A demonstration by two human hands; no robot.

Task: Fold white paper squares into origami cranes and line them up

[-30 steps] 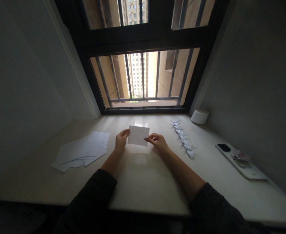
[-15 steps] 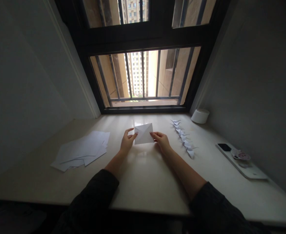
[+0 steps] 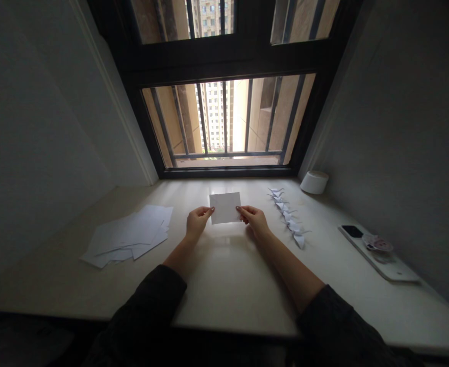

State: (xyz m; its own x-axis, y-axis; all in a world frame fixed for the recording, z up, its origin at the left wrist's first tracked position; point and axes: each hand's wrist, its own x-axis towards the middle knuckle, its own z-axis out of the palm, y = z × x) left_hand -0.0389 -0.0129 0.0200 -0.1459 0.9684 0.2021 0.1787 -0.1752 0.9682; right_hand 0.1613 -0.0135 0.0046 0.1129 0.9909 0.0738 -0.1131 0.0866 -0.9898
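A small white sheet of paper (image 3: 225,207) is held up above the pale desk (image 3: 224,275) in front of the window. My left hand (image 3: 197,223) pinches its left edge, fingers curled. On the other side my right hand (image 3: 254,219) pinches the right edge. The sheet looks flat and roughly rectangular, with faint creases. Both dark sleeves reach in from the bottom of the view.
A loose pile of white sheets (image 3: 127,235) lies at the left. A row of several folded paper cranes (image 3: 288,216) runs along the right of my hands. A white round container (image 3: 314,182) sits by the window corner; a phone (image 3: 352,231) rests on a white tray (image 3: 379,255) at the right.
The sheet has shifted right and a little farther from me, and my hands have come closer together on it. Half a second ago it showed diagonal creases; now it looks flatter.
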